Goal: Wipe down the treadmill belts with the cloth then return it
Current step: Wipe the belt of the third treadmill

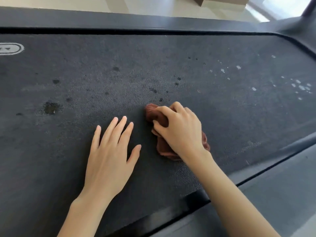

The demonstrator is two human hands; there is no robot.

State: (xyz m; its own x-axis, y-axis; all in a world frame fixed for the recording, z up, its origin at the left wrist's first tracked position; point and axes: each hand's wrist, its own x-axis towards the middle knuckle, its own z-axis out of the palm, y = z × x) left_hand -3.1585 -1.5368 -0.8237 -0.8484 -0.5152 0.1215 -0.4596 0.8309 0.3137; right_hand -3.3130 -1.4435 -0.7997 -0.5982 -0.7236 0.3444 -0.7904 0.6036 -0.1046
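Observation:
The dark grey treadmill belt [188, 65] fills most of the view, running left to right. My right hand [179, 129] grips a bunched reddish-brown cloth [164, 146] and holds it down on the belt near the middle. My left hand [111, 151] lies flat on the belt just left of the cloth, fingers straight and spread, holding nothing. Dark wet spots [51, 107] dot the belt to the left and beyond the cloth. White specks [301, 86] are scattered on the belt at the right.
A white logo [10, 48] is printed on the belt at the far left. Dark side rails run along the far edge [136, 19] and the near right edge [282, 185]. A pale floor [153, 6] lies beyond the treadmill.

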